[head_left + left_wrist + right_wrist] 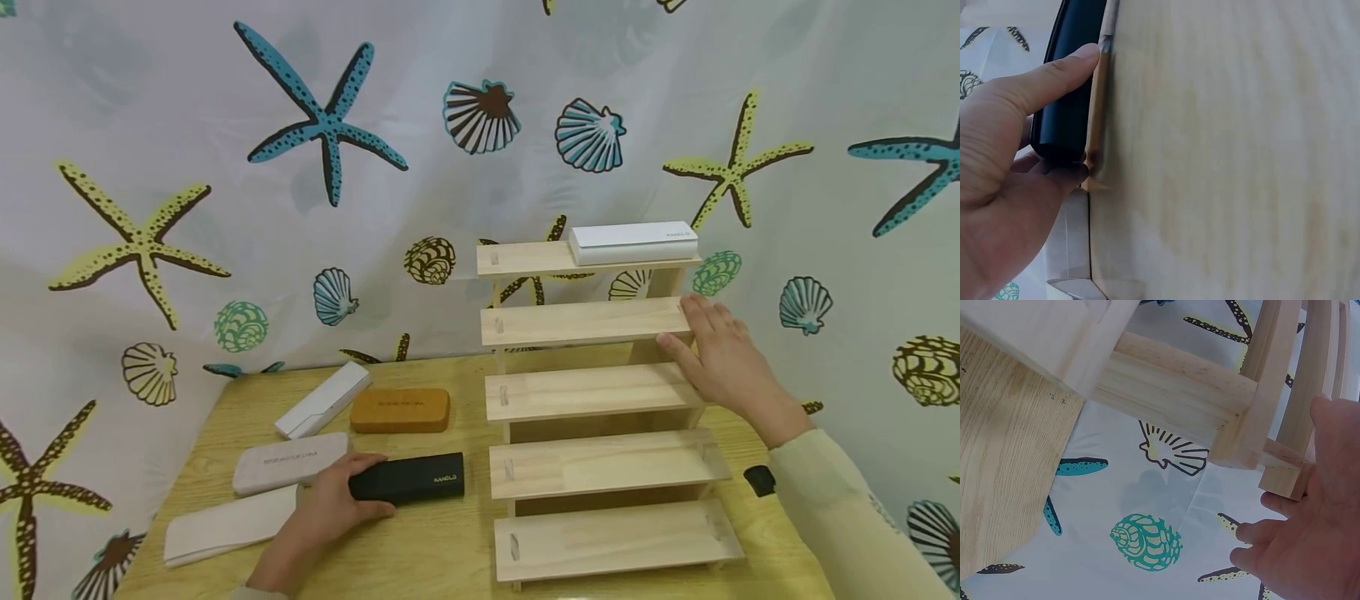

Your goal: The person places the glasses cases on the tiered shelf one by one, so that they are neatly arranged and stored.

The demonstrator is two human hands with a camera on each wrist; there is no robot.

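Note:
A black glasses case, oblong with small lettering, lies across the front of the other cases. My left hand grips its left end. In the left wrist view the thumb crosses one side of the black case, while the fingers wrap below its end, partly hidden. On the right stands a pale wooden tiered rack with several stepped shelves. My right hand holds the right end of its second shelf from the top, thumb at the front edge. The right wrist view has this hand around the board's end.
A white glasses case sits on the rack's top shelf. Left on the wooden table are an orange case, a slim white case, a pale case and a flat white case. A small black object lies right of the rack.

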